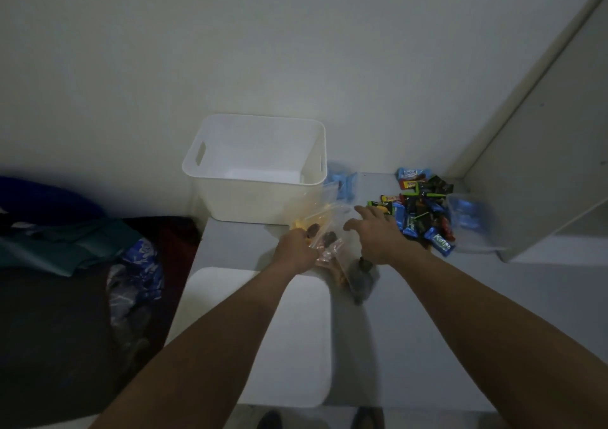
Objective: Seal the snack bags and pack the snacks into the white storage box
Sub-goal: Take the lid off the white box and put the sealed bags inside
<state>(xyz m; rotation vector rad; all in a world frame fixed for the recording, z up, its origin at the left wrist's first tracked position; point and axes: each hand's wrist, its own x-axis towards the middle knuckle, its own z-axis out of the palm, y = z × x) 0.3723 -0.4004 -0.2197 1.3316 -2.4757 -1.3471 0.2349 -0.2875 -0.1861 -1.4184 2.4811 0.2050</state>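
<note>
The white storage box (230,198) stands at the back of the table against the wall, and I see nothing inside it. Just in front of it lie clear zip bags of snacks (324,231) with yellow and brown pieces inside. My left hand (296,247) grips the near left edge of one of these bags. My right hand (378,231) hovers palm down over the bags, fingers spread, holding nothing. A pile of wrapped candies (418,214) in blue, black and red lies to the right of that hand.
The box's white lid (296,330) lies flat on the table near me. Blurred blue packets (342,183) and another clear bag (467,214) lie by the wall. A white cabinet (543,165) stands at the right. Clothes and a plastic bag (138,264) lie left of the table.
</note>
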